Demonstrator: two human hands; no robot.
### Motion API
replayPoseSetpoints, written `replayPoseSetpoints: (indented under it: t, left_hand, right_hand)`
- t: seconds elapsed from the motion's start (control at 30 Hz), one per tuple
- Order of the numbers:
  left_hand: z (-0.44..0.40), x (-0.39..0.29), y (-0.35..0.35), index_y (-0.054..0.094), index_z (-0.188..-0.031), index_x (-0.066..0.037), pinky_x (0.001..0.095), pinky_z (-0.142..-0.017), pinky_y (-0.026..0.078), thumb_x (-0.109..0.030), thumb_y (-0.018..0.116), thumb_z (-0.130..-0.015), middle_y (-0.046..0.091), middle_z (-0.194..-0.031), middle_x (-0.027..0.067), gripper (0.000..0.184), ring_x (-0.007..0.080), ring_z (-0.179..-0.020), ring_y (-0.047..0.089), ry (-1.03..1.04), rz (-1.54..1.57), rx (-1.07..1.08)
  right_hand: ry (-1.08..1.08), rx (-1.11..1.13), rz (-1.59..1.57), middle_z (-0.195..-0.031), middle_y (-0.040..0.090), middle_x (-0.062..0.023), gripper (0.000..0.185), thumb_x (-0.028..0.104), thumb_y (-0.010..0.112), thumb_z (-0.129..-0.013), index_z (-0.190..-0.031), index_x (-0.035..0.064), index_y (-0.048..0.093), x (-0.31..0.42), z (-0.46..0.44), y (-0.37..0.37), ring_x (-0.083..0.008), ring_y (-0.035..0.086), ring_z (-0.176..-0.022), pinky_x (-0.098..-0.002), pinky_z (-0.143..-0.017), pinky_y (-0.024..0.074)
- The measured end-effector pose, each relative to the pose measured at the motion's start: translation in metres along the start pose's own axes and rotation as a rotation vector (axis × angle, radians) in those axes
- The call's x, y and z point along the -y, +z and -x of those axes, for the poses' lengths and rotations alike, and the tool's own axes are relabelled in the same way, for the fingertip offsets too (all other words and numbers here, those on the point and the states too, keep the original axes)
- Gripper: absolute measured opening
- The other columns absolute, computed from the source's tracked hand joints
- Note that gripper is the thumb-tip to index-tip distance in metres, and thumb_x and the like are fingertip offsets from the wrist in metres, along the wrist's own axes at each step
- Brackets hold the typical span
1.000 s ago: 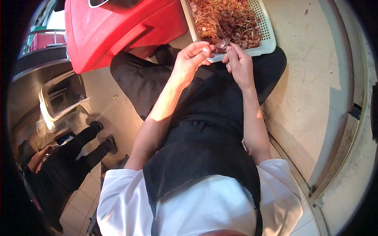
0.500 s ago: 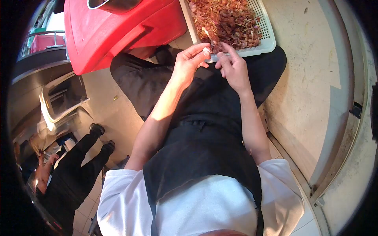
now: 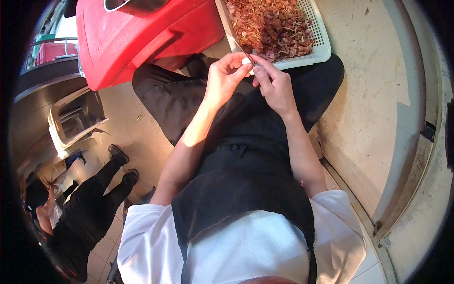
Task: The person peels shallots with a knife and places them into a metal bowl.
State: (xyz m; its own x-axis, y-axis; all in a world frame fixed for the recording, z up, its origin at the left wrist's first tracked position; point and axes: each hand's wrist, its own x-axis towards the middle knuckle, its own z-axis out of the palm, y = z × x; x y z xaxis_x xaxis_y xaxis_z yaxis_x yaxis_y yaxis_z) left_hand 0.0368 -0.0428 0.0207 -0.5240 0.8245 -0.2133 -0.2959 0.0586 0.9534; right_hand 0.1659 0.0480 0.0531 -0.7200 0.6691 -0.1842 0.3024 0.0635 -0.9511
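Near the front rim of a white perforated basket point(image 3: 323, 51), my two hands meet. My left hand point(image 3: 226, 77) pinches a small white piece point(image 3: 246, 61), perhaps a peeled clove or shallot, between thumb and fingers. My right hand point(image 3: 274, 86) is closed beside it, fingertips almost touching the left ones, on a thin item like a small blade that is too small to make out. Reddish-brown peels and skins point(image 3: 269, 28) fill the basket, which lies just beyond my hands and my crossed legs.
A large red plastic container point(image 3: 146, 42) stands at the upper left with a metal pot point(image 3: 135, 5) on it. A white-framed chair point(image 3: 59, 125) is at the left. Below it, a person in dark clothes point(image 3: 90, 208) stands. A pale wall panel point(image 3: 364, 104) runs along the right.
My right hand has moved left and down from the basket to my left hand, and its fingers have closed. The white piece shows more clearly. The person at the left has shifted.
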Motion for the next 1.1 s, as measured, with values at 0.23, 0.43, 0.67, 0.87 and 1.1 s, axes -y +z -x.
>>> replayPoseSetpoints:
  t: [0.23, 0.43, 0.67, 0.87, 1.1]
  left_hand:
    - [-0.001, 0.0, 0.0, 0.062, -0.111, 0.004, 0.0251, -0.077, 0.053, -0.006, 0.066, -0.09, 0.067, -0.094, 0.0036, 0.024, 0.0088, -0.083, 0.062, -0.012, -0.026, 0.031]
    - [-0.001, 0.003, 0.002, 0.059, -0.117, 0.002, 0.0269, -0.078, 0.054, -0.004, 0.062, -0.091, 0.066, -0.1, 0.0065, 0.027, 0.0118, -0.089, 0.063, -0.077, 0.26, 0.042]
    - [-0.006, 0.006, 0.001, 0.059, -0.112, 0.002, 0.0274, -0.077, 0.054, -0.005, 0.063, -0.09, 0.066, -0.1, 0.008, 0.023, 0.0143, -0.09, 0.064, -0.141, 0.351, -0.016]
    - [-0.011, 0.006, 0.004, 0.059, -0.111, 0.002, 0.0277, -0.077, 0.055, -0.006, 0.064, -0.09, 0.066, -0.1, 0.0077, 0.022, 0.0139, -0.091, 0.064, -0.1, 0.223, -0.049]
    - [-0.008, 0.001, 0.003, 0.057, -0.115, 0.001, 0.0288, -0.079, 0.055, -0.005, 0.062, -0.091, 0.065, -0.104, 0.0077, 0.025, 0.0159, -0.094, 0.065, -0.117, 0.212, -0.004]
  right_hand:
    - [-0.007, -0.082, -0.036, -0.067, 0.064, -0.0066, 0.031, 0.018, 0.054, -0.097, -0.121, 0.0003, 0.062, -0.01, 0.0, 0.005, -0.01, 0.059, -0.06, -0.0265, -0.058, 0.0477]
    - [0.008, -0.085, -0.099, -0.067, 0.063, -0.0041, 0.031, 0.018, 0.054, -0.097, -0.122, 0.0014, 0.062, -0.015, -0.003, 0.001, -0.0085, 0.056, -0.058, -0.0254, -0.057, 0.0465]
    - [0.1, -0.128, -0.204, -0.067, 0.063, -0.0047, 0.037, 0.019, 0.054, -0.097, -0.13, 0.0014, 0.055, -0.02, -0.004, 0.005, -0.0088, 0.056, -0.058, -0.0247, -0.059, 0.0471]
    - [0.07, -0.142, -0.074, -0.067, 0.064, -0.0057, 0.046, 0.022, 0.054, -0.097, -0.138, 0.0026, 0.046, -0.015, -0.005, 0.003, -0.0105, 0.059, -0.06, -0.025, -0.059, 0.0477]
    - [0.053, -0.068, -0.135, -0.069, 0.063, -0.0034, 0.035, 0.02, 0.052, -0.099, -0.128, 0.0018, 0.056, -0.019, -0.007, 0.007, -0.0082, 0.057, -0.062, -0.0247, -0.058, 0.0465]
